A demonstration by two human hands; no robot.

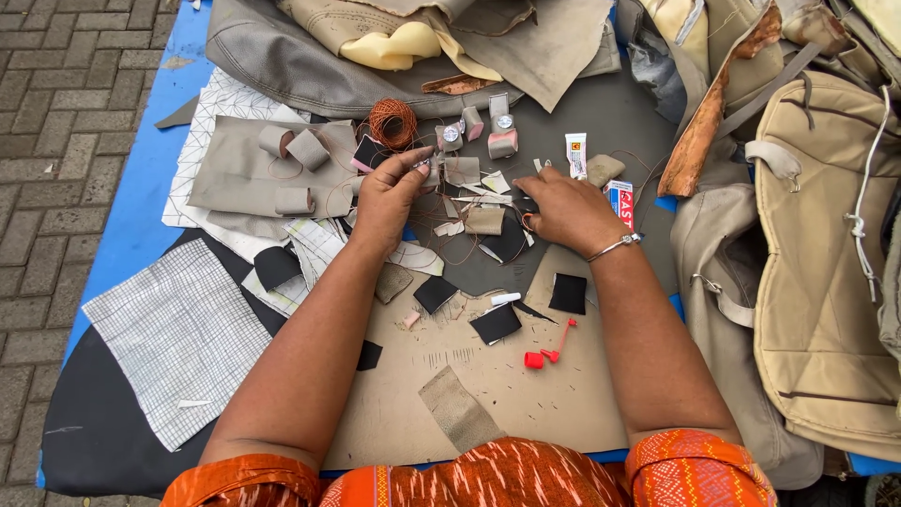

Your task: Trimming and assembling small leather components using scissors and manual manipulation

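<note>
My left hand (pixel 389 195) is raised a little over the work surface, fingertips pinched on a small grey piece (pixel 424 166). My right hand (pixel 566 208), with a metal bangle at the wrist, rests palm down on the scraps, fingers reaching toward beige and white offcuts (pixel 476 192). Thin copper-coloured thread (pixel 450 246) runs loose between the hands. A coil of the same thread (pixel 391 122) lies just beyond my left hand. Black fabric squares (pixel 567 292) and a beige cardboard sheet (pixel 526 385) lie nearer to me.
Small tubes of glue (pixel 575 154) lie beyond my right hand. A red cap piece (pixel 547 354) sits on the cardboard. Rolled beige strips (pixel 293 145), grid-patterned fabric (pixel 180 330), grey and beige bags (pixel 818 253) and a brick pavement (pixel 56 113) at left surround the blue-edged table.
</note>
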